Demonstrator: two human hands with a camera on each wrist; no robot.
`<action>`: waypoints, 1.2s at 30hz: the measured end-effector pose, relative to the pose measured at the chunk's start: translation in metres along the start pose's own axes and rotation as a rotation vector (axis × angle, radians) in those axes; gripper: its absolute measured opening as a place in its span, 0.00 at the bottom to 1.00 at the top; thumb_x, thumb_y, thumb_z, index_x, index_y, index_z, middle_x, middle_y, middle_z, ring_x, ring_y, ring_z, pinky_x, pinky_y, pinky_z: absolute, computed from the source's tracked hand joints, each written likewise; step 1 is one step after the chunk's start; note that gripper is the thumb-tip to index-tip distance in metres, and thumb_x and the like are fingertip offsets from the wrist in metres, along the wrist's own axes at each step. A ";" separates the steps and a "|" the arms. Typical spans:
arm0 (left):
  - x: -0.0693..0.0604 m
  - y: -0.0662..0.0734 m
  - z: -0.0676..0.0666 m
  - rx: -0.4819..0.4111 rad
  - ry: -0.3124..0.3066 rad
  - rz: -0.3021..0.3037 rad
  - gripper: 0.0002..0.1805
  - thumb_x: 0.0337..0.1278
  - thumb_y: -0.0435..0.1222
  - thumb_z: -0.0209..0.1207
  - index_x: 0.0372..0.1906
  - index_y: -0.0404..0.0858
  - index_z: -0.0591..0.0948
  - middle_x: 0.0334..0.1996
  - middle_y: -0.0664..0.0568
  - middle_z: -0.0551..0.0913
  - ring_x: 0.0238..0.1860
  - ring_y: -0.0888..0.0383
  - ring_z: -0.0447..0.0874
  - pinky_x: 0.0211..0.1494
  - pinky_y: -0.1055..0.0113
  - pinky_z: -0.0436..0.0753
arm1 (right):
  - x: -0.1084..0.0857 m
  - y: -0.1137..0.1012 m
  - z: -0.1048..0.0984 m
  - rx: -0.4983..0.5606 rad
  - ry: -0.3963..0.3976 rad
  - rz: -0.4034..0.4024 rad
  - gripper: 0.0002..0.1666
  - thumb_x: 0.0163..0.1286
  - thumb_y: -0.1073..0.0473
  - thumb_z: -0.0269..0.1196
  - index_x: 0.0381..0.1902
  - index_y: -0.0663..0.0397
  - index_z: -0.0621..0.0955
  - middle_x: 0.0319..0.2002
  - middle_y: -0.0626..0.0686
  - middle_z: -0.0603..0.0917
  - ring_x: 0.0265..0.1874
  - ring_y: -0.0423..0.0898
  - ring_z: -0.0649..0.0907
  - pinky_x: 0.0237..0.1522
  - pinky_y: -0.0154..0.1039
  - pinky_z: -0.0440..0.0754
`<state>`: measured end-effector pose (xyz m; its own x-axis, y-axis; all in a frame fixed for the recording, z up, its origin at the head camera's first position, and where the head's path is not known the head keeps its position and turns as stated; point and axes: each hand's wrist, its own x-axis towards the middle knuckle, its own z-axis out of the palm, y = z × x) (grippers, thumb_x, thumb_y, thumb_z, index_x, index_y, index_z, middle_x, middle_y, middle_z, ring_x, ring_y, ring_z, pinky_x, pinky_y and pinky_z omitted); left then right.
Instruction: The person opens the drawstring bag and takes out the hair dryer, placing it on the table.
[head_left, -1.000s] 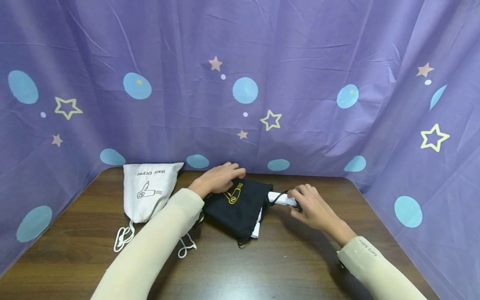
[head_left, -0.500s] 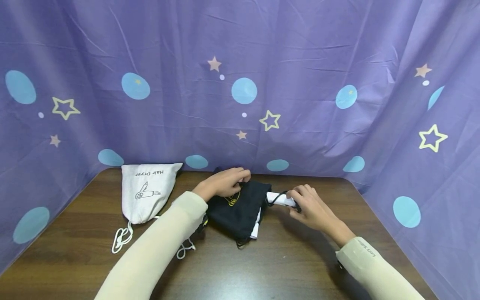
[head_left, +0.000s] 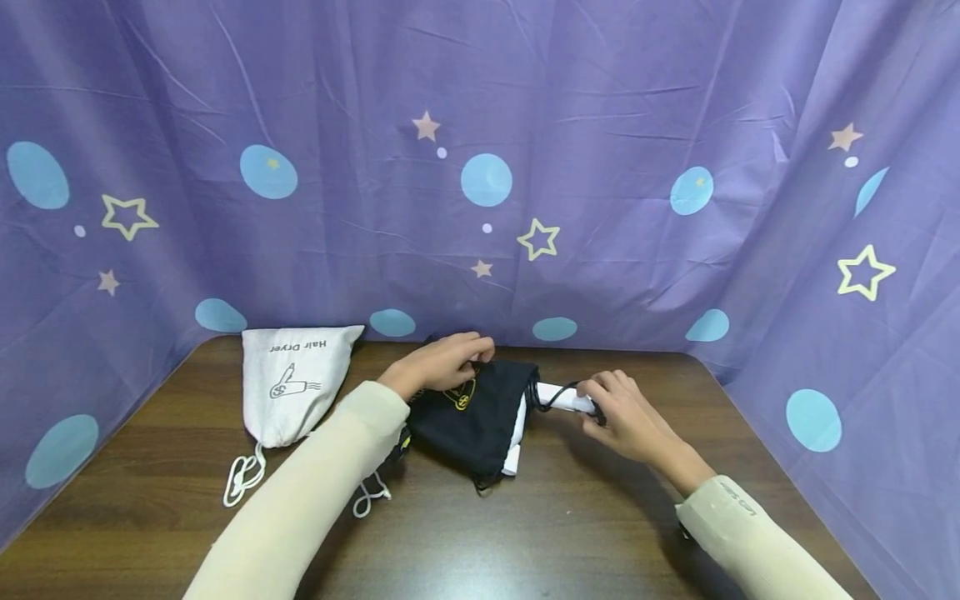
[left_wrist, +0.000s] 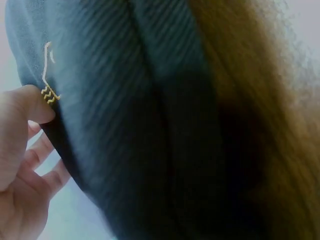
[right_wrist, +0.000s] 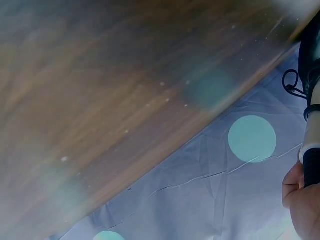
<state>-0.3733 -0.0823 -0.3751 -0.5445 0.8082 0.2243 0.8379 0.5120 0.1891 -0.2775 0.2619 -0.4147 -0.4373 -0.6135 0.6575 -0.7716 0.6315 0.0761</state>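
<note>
As the left hand [head_left: 441,363] is edging back, pinching the bag [head_left: 472,429], more dryer [head_left: 567,401] is showing. The right hand [head_left: 626,422] is gripping it.

At the left fingers [head_left: 474,343], the bag [head_left: 472,433] is black with yellow print. The handle [head_left: 557,396] by the right fingers [head_left: 600,383] is white, the cord [head_left: 534,393] beside it black. Left of the left fingers, a pouch [head_left: 296,417] is off-white with dark lettering. Below the fingers, the surface [head_left: 585,517] is brown wood-grain; behind them, the curtain [head_left: 600,150] is purple with blue spots, pink stars and yellow star outlines.
</note>
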 end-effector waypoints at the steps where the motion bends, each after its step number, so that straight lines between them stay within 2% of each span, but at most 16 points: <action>1: 0.000 -0.001 0.000 -0.004 0.002 -0.002 0.14 0.60 0.25 0.57 0.46 0.43 0.72 0.39 0.53 0.74 0.39 0.56 0.71 0.46 0.61 0.75 | 0.000 0.000 -0.001 -0.001 -0.002 0.004 0.20 0.51 0.63 0.69 0.44 0.55 0.79 0.37 0.52 0.79 0.34 0.48 0.74 0.38 0.46 0.69; 9: -0.005 -0.010 0.001 -0.037 -0.003 -0.065 0.13 0.60 0.25 0.56 0.44 0.44 0.72 0.35 0.52 0.71 0.36 0.56 0.68 0.42 0.61 0.71 | -0.002 -0.001 -0.005 0.004 -0.017 0.017 0.19 0.53 0.62 0.68 0.44 0.54 0.79 0.38 0.51 0.79 0.35 0.49 0.74 0.38 0.46 0.68; 15: -0.005 -0.009 0.001 -0.052 -0.009 -0.101 0.13 0.60 0.26 0.57 0.44 0.45 0.72 0.35 0.52 0.70 0.36 0.56 0.68 0.42 0.60 0.71 | -0.002 -0.001 -0.006 0.001 -0.022 0.005 0.19 0.54 0.62 0.68 0.45 0.55 0.78 0.39 0.52 0.79 0.34 0.48 0.72 0.38 0.44 0.67; 20: -0.001 -0.006 0.001 -0.129 0.005 -0.083 0.14 0.58 0.28 0.59 0.46 0.45 0.72 0.37 0.52 0.70 0.39 0.56 0.68 0.45 0.60 0.71 | 0.000 -0.001 -0.010 0.005 -0.001 -0.036 0.19 0.54 0.63 0.67 0.45 0.57 0.79 0.38 0.53 0.78 0.35 0.50 0.72 0.39 0.46 0.67; 24: 0.001 -0.007 0.002 -0.196 0.032 -0.047 0.13 0.58 0.26 0.58 0.43 0.43 0.72 0.35 0.51 0.70 0.37 0.56 0.69 0.43 0.60 0.71 | 0.002 -0.002 -0.012 -0.004 0.003 -0.056 0.18 0.55 0.63 0.66 0.45 0.57 0.79 0.39 0.53 0.78 0.35 0.50 0.72 0.40 0.47 0.69; 30: -0.001 -0.010 0.005 -0.200 0.027 -0.036 0.11 0.59 0.25 0.56 0.43 0.42 0.72 0.33 0.51 0.69 0.35 0.57 0.68 0.42 0.61 0.70 | 0.000 -0.001 -0.012 -0.013 -0.004 -0.049 0.18 0.55 0.61 0.67 0.46 0.56 0.79 0.40 0.54 0.78 0.37 0.50 0.73 0.41 0.48 0.70; 36: -0.002 -0.013 0.003 -0.176 0.048 -0.044 0.11 0.59 0.25 0.55 0.42 0.42 0.73 0.32 0.52 0.68 0.35 0.56 0.67 0.43 0.60 0.69 | -0.002 -0.001 -0.013 -0.017 0.001 -0.041 0.18 0.56 0.61 0.67 0.46 0.57 0.80 0.41 0.55 0.79 0.37 0.52 0.74 0.40 0.49 0.71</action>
<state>-0.3825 -0.0896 -0.3813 -0.5855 0.7690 0.2566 0.7958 0.4847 0.3631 -0.2701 0.2690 -0.4062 -0.4049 -0.6385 0.6545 -0.7808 0.6140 0.1159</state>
